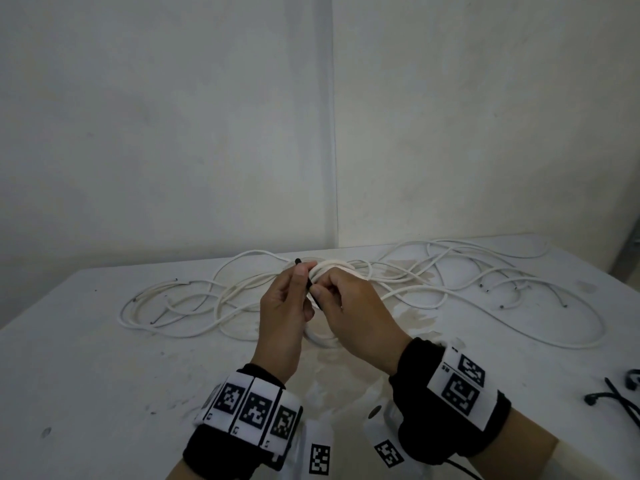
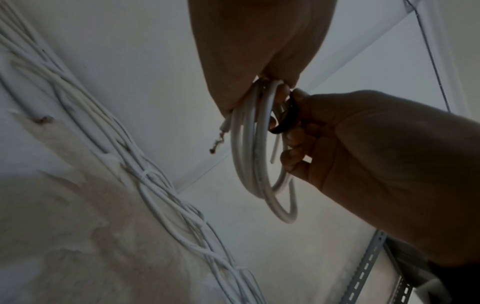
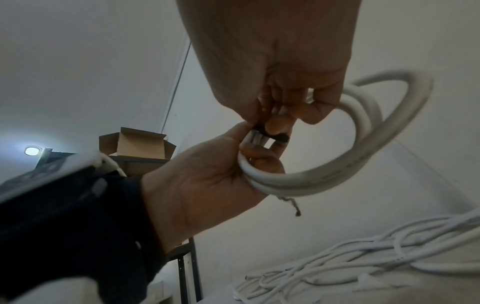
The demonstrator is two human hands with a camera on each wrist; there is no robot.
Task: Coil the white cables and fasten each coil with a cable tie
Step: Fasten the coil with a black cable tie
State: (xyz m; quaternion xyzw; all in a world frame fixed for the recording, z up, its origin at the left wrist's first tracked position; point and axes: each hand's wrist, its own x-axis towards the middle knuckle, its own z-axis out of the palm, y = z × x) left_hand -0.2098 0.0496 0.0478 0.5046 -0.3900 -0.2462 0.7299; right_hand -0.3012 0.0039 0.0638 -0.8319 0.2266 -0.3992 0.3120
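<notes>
A: What is under the hands?
B: A big white table [image 1: 104, 341] with loose white cables [image 1: 450, 282] lying behind the grip.
A: What is held?
B: The left hand [image 1: 282, 306] grips a round coil of white cable [image 2: 259, 154]. The right hand [image 1: 353, 306] pinches a thin black cable tie [image 1: 309, 284] touching it.

two bare hands, left hand [image 1: 284, 306] and right hand [image 1: 349, 306], near the centre of the head view. below each, a black wristband [image 1: 453, 410] wrapped with a white strap [image 1: 252, 410] carrying square black-and-white coded markers (three side by side at lower left, two stacked at lower right). more marker tags [image 1: 320, 459] at the bottom edge. a thin black cord [image 1: 464, 470] trailing at lower right.
</notes>
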